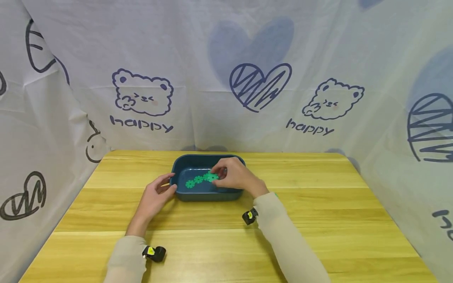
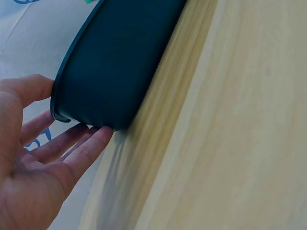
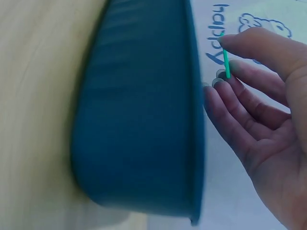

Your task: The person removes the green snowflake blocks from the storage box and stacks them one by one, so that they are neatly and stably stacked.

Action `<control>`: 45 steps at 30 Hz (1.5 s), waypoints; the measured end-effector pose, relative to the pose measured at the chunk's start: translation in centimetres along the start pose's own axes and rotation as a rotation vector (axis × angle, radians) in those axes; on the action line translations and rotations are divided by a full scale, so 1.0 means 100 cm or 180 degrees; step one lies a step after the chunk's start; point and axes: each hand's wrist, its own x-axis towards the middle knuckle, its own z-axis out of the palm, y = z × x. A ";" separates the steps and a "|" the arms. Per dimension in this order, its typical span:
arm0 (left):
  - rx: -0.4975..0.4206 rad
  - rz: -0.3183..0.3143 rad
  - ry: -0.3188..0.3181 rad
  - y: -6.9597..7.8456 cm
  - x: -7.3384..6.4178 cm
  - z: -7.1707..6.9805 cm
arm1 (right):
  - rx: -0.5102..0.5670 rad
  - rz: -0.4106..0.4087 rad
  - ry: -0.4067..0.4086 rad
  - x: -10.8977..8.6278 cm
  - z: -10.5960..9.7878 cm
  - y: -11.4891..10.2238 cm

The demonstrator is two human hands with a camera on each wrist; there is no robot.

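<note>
A dark blue plastic bin (image 1: 209,196) sits near the table's back edge. My left hand (image 1: 154,197) is at its left end. In the left wrist view, the thumb touches the rim and fingertips rest against the outer wall of the bin (image 2: 115,62). Over the bin's right part, my right hand (image 1: 234,173) pinches a green notched plastic disc (image 1: 212,177) between thumb and fingers. The right wrist view shows that disc edge-on as a thin green strip (image 3: 226,62). Several similar green discs (image 1: 190,184) form a row inside the bin, partly hidden by the right hand.
The bin stands on a light wooden table (image 1: 205,247). Behind it hangs a white cloth (image 1: 198,47) printed with bears and hearts, which also covers both sides. Each wrist wears a small black camera (image 1: 250,216) on a band.
</note>
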 end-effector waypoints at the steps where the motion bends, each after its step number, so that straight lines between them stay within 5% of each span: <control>1: -0.0005 -0.0001 0.0000 0.000 0.000 0.000 | 0.0000 -0.0014 0.0001 -0.002 -0.002 0.000; 11: -0.0018 -0.0021 0.0012 -0.002 -0.001 0.000 | -0.0123 -0.0048 0.0063 -0.030 -0.019 0.007; 20: -0.0013 0.0026 0.0025 -0.003 0.001 0.001 | -0.0105 0.0301 0.0219 -0.061 -0.036 0.019; 45: -0.0027 0.0028 0.0024 0.000 0.001 0.000 | -0.0191 0.0620 0.0460 -0.121 -0.060 0.062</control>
